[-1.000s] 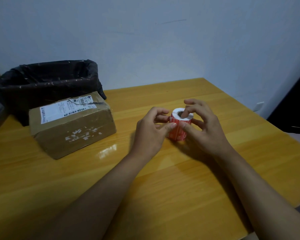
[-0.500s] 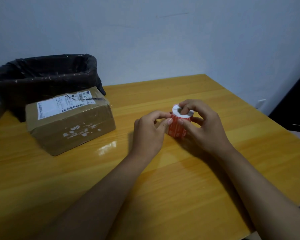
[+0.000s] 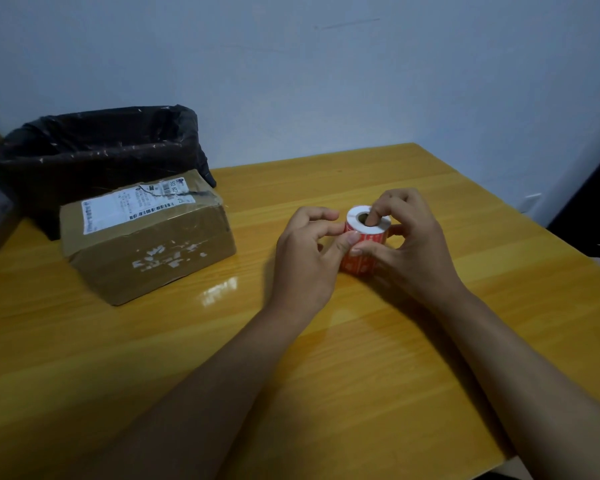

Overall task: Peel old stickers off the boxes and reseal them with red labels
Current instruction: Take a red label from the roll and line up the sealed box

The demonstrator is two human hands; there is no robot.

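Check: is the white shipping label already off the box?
No, the white label is on top of the box.

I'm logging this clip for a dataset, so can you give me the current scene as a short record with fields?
surface: yellow wooden table
box: brown cardboard box, closed, white shipping sticker still on top
labels: roll of red labels with white core, standing upright on the table
left hand: left hand pinches at the roll's side
right hand: right hand holds the roll, one finger in the core hole
bin: black-bag-lined bin behind the box
stage: no red label on the box yet
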